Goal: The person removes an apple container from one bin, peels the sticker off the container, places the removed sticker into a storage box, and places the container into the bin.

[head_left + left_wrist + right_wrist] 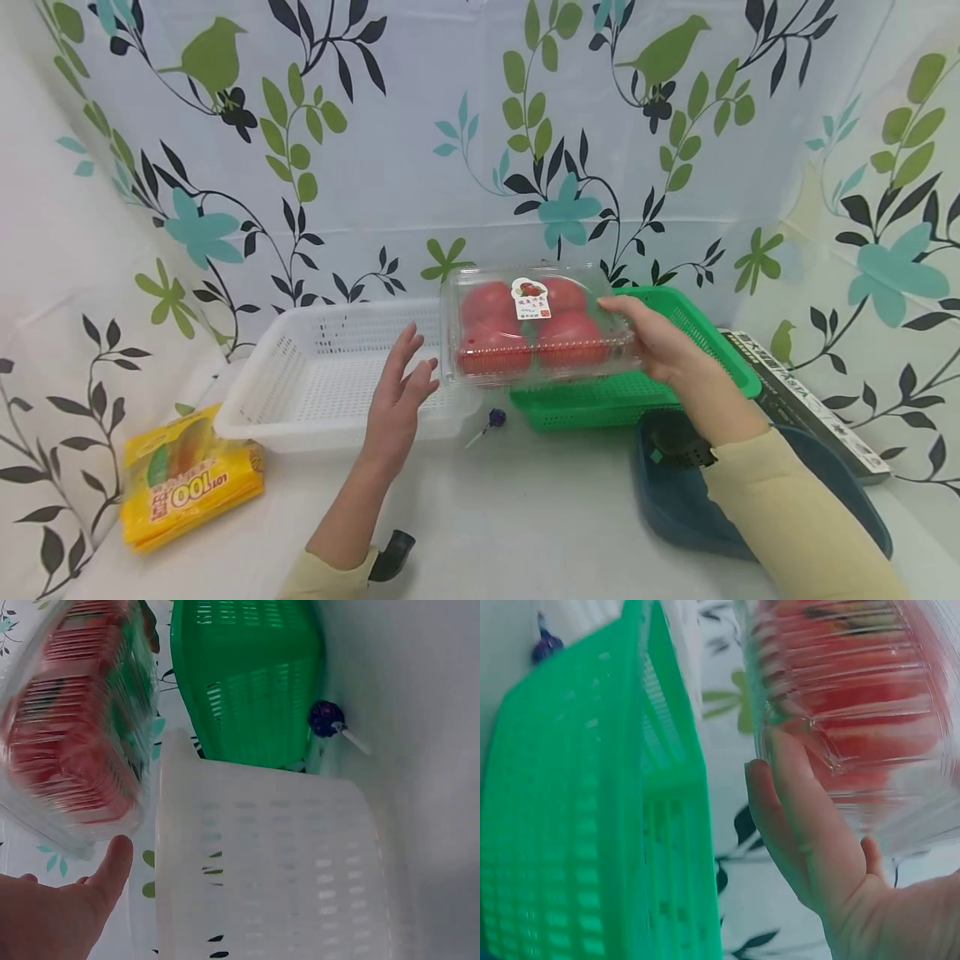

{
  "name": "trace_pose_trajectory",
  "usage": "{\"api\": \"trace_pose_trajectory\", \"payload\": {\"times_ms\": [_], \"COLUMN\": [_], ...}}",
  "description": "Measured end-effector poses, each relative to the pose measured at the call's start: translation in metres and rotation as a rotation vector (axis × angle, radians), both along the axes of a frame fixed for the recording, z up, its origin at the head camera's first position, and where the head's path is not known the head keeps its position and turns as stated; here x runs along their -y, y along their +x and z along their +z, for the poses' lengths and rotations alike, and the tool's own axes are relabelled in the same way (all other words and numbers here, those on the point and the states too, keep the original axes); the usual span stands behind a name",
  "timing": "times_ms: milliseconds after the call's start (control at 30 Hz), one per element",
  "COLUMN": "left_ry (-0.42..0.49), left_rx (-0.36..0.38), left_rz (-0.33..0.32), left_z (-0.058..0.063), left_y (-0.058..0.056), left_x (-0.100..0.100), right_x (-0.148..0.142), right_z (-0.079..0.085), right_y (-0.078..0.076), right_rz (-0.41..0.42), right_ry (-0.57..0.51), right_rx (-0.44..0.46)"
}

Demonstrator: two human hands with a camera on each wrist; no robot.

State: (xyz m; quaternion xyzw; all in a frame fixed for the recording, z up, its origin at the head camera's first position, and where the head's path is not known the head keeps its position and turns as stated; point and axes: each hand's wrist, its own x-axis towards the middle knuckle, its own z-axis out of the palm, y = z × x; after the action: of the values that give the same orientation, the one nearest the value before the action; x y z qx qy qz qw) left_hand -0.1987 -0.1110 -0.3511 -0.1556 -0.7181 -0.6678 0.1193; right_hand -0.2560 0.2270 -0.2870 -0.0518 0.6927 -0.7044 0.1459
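A clear plastic box of tomatoes (491, 354) with a white label is held up above the gap between two baskets. My right hand (660, 337) grips its right end, with the thumb on top and fingers beneath, as the right wrist view shows. Near the box's left end, my left hand (397, 400) is raised with its fingers extended. In the left wrist view a fingertip (118, 851) comes close to the box's lower corner; whether it touches, I cannot tell. Below the box are a white basket (262, 392) and a green basket (693, 321).
A purple lollipop (497, 417) lies between the baskets. At the left rests a yellow snack bag (191, 475). A dark blue bin (682, 517) sits under the right forearm, beside a black pasta box (810, 408). Patterned cloth hangs behind.
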Motion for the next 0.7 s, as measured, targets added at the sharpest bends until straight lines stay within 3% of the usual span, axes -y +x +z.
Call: {"api": "trace_pose_trajectory", "payload": {"times_ms": [400,700], "left_ry": [-0.019,-0.038], "left_rx": [0.036,0.053], "left_rz": [-0.065,-0.174], "left_z": [-0.002,-0.001], "left_y": [0.009,0.023], "left_x": [0.037,0.062], "right_x": [0.042,0.058], "right_z": [-0.007,-0.012], "right_y": [0.029,0.049], "right_rz": [0.011,0.061], "right_ry": [-0.034,-0.073], "right_rx": [0.026,0.046]}}
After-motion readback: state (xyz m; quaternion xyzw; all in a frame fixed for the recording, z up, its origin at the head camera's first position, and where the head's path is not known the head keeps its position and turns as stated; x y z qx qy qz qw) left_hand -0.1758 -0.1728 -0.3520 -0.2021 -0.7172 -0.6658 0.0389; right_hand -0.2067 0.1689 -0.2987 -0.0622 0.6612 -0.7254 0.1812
